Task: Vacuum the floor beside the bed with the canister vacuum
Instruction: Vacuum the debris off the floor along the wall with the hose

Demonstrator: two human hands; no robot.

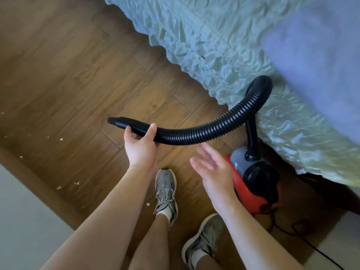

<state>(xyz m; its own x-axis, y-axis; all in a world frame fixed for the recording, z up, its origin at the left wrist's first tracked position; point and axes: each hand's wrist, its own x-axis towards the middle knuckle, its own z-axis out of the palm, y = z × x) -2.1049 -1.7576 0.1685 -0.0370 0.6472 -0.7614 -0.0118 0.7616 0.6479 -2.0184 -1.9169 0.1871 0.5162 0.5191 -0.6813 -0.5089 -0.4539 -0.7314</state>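
A small red and grey canister vacuum [251, 182] stands on the wooden floor [68, 84] at the foot of the bed [224, 45]. Its black ribbed hose [204, 131] loops up against the bed skirt and arcs left above the floor. My left hand [141, 145] grips the hose just behind its smooth black nozzle [118, 121], which points left. Below the hose, my right hand [212, 170] hangs free, palm up and fingers spread, holding nothing. It hovers just left of the canister.
Pale crumbs [61, 139] lie scattered on the floor at the left. A ruffled green bed skirt drapes to the floor, with a purple cover [321, 45] above. The black power cord [303, 242] trails right of my two grey sneakers [165, 193]. A light wall edge [23, 221] runs at lower left.
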